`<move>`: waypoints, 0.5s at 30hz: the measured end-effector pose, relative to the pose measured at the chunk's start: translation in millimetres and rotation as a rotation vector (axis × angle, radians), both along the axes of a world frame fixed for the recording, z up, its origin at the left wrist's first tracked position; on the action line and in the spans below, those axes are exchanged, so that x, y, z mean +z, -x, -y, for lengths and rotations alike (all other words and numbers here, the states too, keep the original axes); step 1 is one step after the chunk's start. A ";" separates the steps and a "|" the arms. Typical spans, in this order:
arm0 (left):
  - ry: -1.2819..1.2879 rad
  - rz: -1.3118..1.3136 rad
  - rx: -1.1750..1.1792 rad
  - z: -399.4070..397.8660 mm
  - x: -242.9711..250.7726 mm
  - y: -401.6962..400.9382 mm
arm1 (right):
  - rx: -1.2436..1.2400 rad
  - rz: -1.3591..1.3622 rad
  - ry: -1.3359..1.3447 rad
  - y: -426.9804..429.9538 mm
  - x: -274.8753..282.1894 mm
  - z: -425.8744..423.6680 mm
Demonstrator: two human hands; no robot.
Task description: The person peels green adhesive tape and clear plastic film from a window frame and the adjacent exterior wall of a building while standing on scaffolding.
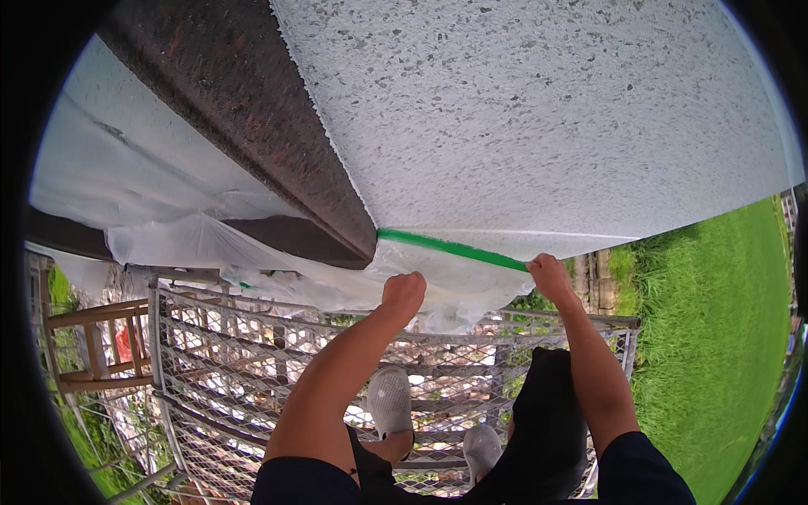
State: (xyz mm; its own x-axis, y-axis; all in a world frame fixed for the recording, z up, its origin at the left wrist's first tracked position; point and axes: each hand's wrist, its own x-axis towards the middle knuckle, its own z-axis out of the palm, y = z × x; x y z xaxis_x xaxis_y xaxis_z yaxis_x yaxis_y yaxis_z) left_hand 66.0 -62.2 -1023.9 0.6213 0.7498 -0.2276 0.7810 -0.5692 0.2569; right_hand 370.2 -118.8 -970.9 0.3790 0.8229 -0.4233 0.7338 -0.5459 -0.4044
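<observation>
A strip of green masking tape (457,248) runs along the lower edge of a white speckled wall (505,113). Clear plastic sheeting (435,268) hangs from the tape and bunches below it. At the tape's right end, by the wall's corner, my right hand (549,276) pinches the tape and the sheet edge. My left hand (404,293) is closed in a fist at the sheeting, lower and to the left; its fingertips are hidden, but it seems to grip the film.
A dark brown beam (252,126) with rusty patches meets the wall at the tape's left end. My shoes (389,394) stand on a metal mesh scaffold platform (252,360) with gaps showing ground below. A wooden frame (101,341) lies left; grass (707,328) stretches right.
</observation>
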 end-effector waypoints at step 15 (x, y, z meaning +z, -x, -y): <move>0.081 0.037 -0.191 8.4 -13.0 -7.1 | 0.122 -0.095 -0.122 -28.0 -5.5 61.3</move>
State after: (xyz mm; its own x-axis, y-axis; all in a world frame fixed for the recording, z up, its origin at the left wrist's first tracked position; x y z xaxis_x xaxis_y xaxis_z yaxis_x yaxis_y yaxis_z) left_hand 73.1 -70.7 -1036.9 0.7595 0.5978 -0.2564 0.6500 -0.6826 0.3341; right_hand 398.2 -180.1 -976.4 0.2363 0.9079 -0.3463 0.7471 -0.3976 -0.5327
